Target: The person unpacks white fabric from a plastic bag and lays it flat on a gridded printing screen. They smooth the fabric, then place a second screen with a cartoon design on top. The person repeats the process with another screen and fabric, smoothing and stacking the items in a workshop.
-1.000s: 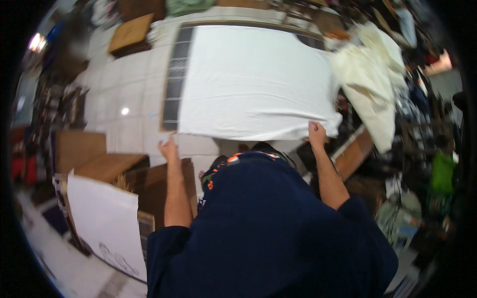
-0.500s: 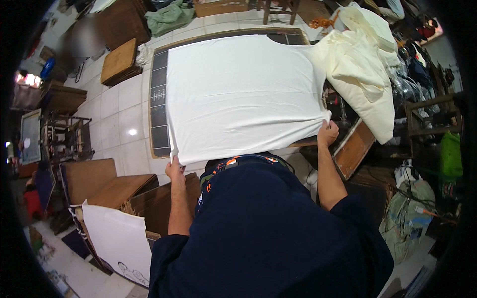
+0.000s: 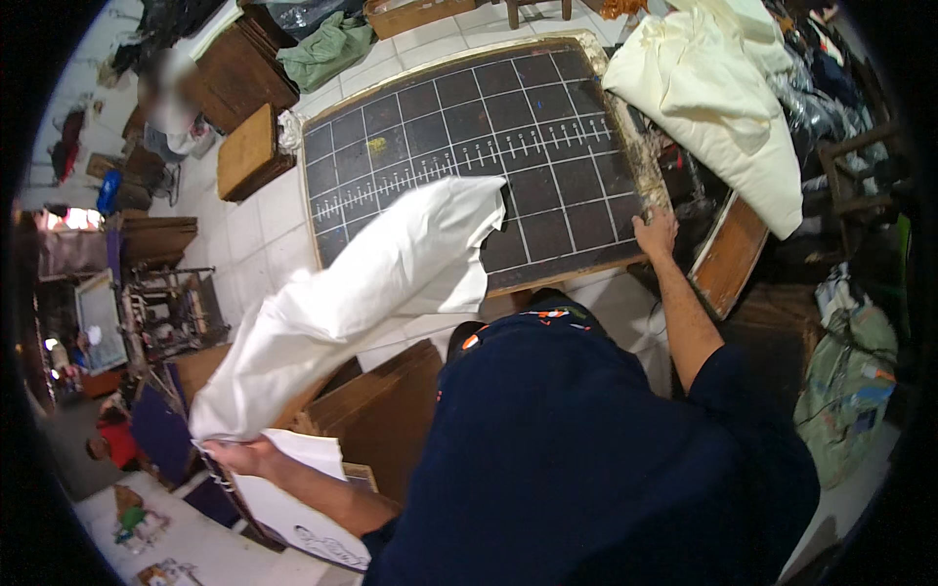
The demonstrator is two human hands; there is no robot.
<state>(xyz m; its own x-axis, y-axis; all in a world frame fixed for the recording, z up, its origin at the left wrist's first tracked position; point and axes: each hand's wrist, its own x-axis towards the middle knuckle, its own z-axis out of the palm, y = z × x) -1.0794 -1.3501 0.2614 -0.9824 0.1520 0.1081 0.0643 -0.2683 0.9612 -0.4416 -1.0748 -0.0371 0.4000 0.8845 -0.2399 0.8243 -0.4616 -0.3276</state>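
My left hand [image 3: 237, 455], at the lower left, is closed on one end of a white cloth [image 3: 332, 303]. From there the bunched cloth stretches up and to the right, and its far end hangs over the front part of a black board [image 3: 528, 200] with a white grid and ruler marks. At the board's near right corner is my right hand [image 3: 658, 232], fingers apart and holding no cloth. Its fingertips touch or nearly touch the worn edge.
Cream fabric [image 3: 718, 107] lies heaped right of the board, above a wooden tray [image 3: 731, 256]. Brown boards [image 3: 376, 400] lean near my left side, beside a white sheet [image 3: 293, 508] with a line drawing. A stack of brown pads [image 3: 247, 156] lies on the tiled floor.
My left hand has pulled the white cloth off the board, down and to the left, baring the grid. My right hand has let go of the cloth and stays by the board's right edge.
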